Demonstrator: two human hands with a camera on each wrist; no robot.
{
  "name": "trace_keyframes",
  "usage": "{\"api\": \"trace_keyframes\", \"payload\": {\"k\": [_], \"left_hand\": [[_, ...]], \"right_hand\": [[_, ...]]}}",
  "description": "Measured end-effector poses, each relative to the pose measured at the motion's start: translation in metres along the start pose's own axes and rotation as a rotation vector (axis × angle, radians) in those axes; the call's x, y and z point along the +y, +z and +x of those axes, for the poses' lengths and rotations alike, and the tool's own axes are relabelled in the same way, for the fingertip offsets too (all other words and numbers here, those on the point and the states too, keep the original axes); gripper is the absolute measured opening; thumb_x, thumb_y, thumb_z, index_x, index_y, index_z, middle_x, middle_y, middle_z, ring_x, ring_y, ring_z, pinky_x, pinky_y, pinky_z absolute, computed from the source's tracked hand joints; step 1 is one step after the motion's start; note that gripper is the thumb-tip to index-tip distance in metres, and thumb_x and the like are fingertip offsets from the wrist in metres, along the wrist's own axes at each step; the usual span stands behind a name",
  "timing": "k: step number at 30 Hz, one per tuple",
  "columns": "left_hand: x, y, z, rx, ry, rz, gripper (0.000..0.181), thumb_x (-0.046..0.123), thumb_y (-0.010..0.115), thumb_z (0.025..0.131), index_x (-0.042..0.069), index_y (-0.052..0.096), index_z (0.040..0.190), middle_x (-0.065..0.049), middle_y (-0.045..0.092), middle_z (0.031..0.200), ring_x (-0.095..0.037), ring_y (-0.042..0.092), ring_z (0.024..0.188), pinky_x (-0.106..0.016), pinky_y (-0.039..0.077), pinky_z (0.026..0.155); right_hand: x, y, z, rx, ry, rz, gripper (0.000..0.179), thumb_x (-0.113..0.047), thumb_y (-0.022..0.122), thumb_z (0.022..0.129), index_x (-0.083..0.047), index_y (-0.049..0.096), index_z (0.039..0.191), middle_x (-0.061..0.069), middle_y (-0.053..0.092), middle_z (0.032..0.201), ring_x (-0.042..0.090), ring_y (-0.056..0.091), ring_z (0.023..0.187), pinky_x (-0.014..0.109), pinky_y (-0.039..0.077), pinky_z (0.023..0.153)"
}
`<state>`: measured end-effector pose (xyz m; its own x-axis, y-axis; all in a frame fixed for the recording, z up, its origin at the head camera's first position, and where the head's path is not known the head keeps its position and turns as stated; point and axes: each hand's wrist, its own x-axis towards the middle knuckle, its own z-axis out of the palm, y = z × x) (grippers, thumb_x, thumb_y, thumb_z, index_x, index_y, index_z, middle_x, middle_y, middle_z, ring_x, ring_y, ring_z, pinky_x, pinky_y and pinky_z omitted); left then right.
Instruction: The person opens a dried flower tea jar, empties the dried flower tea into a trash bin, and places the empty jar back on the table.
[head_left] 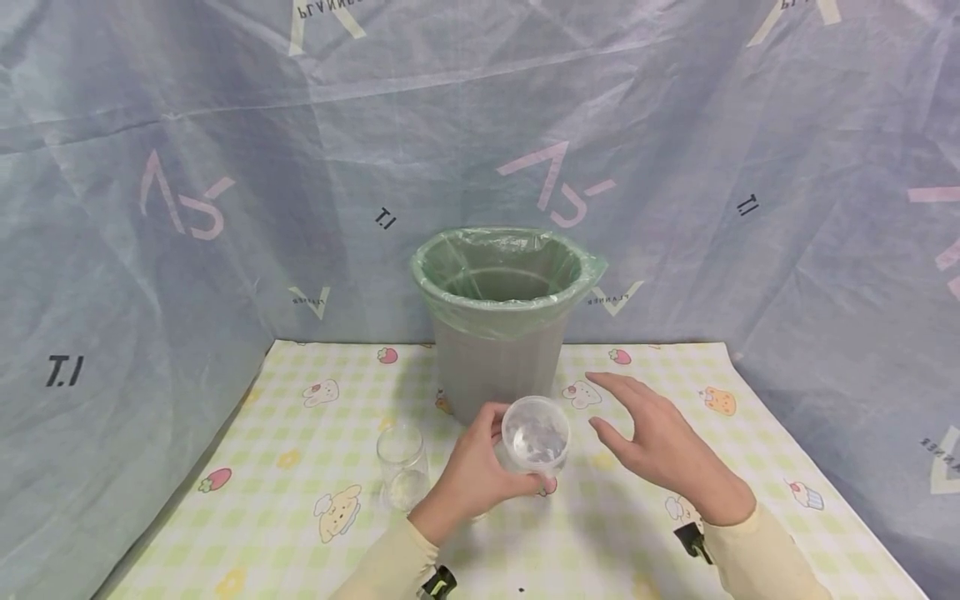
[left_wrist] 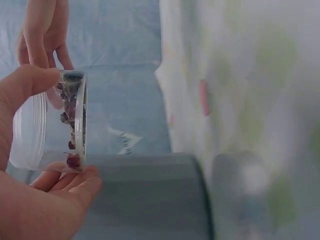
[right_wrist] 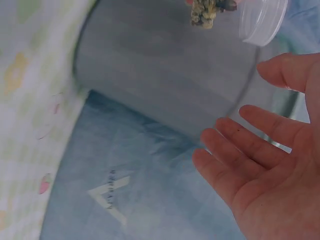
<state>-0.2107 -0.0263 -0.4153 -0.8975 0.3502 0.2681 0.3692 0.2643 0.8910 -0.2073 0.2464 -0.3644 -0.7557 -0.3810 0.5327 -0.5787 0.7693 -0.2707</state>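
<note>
Left hand (head_left: 480, 468) curled round jar (head_left: 536, 433); right hand (head_left: 662, 435) spread, empty. Slack grip could drop jar, spilling dried bits (left_wrist: 71, 107).

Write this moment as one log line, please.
left grip: holds clear jar; right grip: empty; another jar: on tablecloth; bin: green-lined

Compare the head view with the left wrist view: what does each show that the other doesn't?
Only the head view shows the inside of the grey bin with its green liner, and the cream sleeves.

Only the left wrist view makes out dried, dark-red pieces in the clear jar.

Both show the left hand gripping that jar, the right hand, the bin's outer wall, the tablecloth and the blue backdrop.
</note>
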Motion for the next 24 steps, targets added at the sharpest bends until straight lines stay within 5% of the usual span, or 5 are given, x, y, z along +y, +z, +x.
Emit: {"api": "trace_keyframes", "payload": {"k": [8,14,24], "left_hand": [[0.024,-0.015,-0.003,0.065,0.071,-0.048,0.092,0.012,0.095,0.065,0.013,0.038,0.137,-0.003,0.057,0.140,-0.014,0.054,0.135,-0.035,0.042,0.115],[0.037,-0.025,-0.007,0.076,0.130,-0.106,0.091,0.008,0.094,0.068,0.016,0.038,0.139,0.001,0.054,0.142,-0.012,0.053,0.136,-0.036,0.040,0.116],[0.048,-0.039,-0.010,0.089,0.248,-0.066,0.092,0.006,0.094,0.067,0.021,0.041,0.141,0.001,0.059,0.138,-0.013,0.059,0.126,-0.033,0.047,0.106]], "right_hand": [[-0.023,-0.016,0.010,0.059,-0.071,0.010,0.060,-0.015,0.078,0.090,-0.015,0.057,0.146,0.004,0.062,0.142,0.031,0.059,0.133,0.052,0.048,0.104],[-0.037,-0.028,0.019,0.085,-0.107,0.036,0.061,-0.014,0.079,0.090,-0.015,0.056,0.147,0.002,0.061,0.143,0.030,0.057,0.136,0.041,0.035,0.120],[-0.053,-0.041,0.026,0.106,-0.129,0.049,0.065,-0.015,0.078,0.091,-0.019,0.053,0.150,-0.002,0.059,0.146,0.021,0.058,0.133,0.041,0.048,0.104]]}}
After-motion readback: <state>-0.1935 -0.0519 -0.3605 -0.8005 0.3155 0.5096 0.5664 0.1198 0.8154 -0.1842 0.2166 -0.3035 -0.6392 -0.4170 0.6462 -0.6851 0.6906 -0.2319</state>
